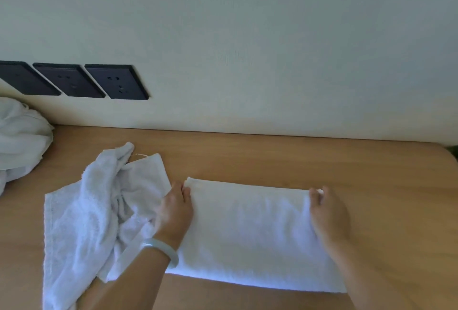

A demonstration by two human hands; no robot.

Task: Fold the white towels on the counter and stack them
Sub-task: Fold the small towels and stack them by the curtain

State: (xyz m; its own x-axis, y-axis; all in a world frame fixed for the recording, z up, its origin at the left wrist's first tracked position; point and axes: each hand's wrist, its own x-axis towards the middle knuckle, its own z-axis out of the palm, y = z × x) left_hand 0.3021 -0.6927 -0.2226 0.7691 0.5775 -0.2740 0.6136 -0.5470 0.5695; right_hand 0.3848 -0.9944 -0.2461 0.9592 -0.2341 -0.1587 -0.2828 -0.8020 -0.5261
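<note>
I log left grip (174, 206) and right grip (327, 210) pinching far corners of folded white towel (247, 230) on bench (272, 158).

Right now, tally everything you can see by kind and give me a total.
White towels: 2, the folded towel and the crumpled towel
White fabric heap: 1
Black wall plates: 3
Hands: 2, left hand and right hand
Pale green bangle: 1
Wooden counter: 1
Total: 10
</note>
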